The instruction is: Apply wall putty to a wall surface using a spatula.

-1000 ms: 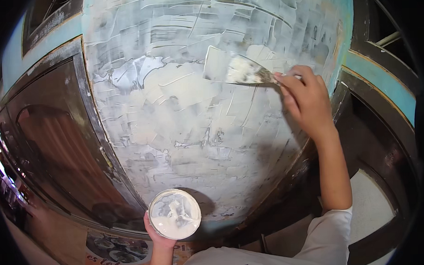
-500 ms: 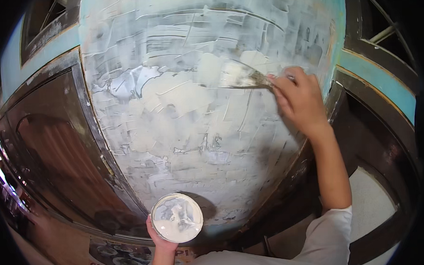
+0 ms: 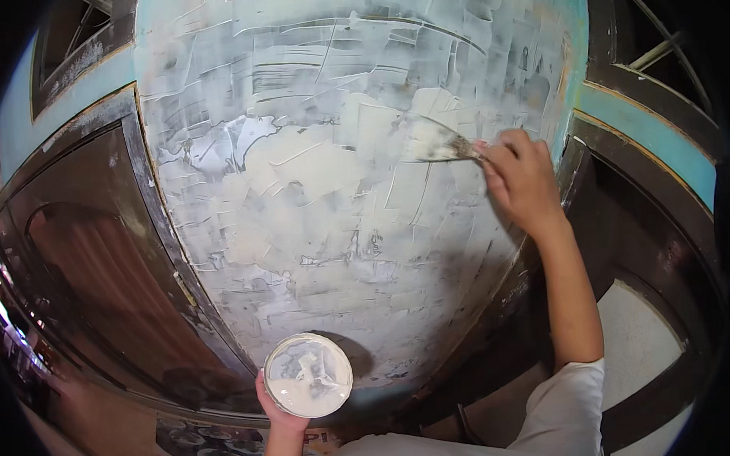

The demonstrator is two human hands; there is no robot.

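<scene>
My right hand [image 3: 522,178] is closed around the handle of a putty knife [image 3: 441,140]. Its wide blade, smeared with off-white putty, lies against the wall [image 3: 317,230], right of the middle. Patchy grey and cream filler covers that wall, with ridges and scrape lines in it; a thicker cream patch [image 3: 314,161] spreads left of the blade. Low in front of the wall, my left hand [image 3: 279,406] grips a round tub [image 3: 308,376] from its left side and below. White putty lies inside the tub, smeared over its bottom and heaped in the middle.
A dark wooden door frame [image 3: 150,171] with a brown door [image 3: 93,278] borders the wall on the left. Another dark frame [image 3: 621,187] and a pale panel [image 3: 638,343] stand on the right. Below left lies a printed sheet [image 3: 204,444].
My right hand and the putty knife have moved slightly right and down along the wall. My left hand still holds the tub in nearly the same place.
</scene>
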